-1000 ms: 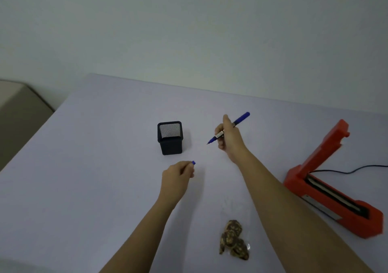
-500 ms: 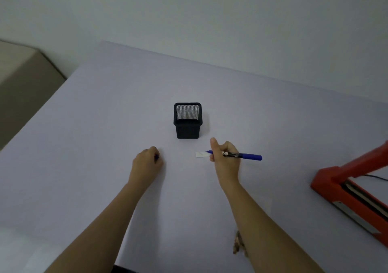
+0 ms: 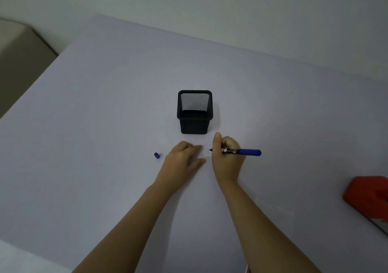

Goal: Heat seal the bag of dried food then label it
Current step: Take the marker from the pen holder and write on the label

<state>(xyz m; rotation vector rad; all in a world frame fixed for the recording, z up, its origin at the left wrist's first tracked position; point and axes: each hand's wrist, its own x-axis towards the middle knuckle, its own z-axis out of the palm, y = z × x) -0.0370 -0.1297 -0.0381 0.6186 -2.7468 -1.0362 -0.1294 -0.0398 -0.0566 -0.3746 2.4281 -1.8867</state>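
Note:
My right hand grips a blue marker, held level with its tip pointing left onto a small white label that lies on the table. My left hand rests flat beside it, fingertips pressing the label's left end, holding nothing. The marker's blue cap lies loose on the table to the left of my left hand. The bag of dried food is out of view. A corner of the red heat sealer shows at the right edge.
A black mesh pen holder stands empty just behind my hands. The pale lilac table stretches around them, its left edge dropping off beside a beige surface. A white wall runs behind.
My left hand set the cap down and slid right onto the label. The view tilted down and shifted, so the sealer slid toward the right edge and the bag left the frame.

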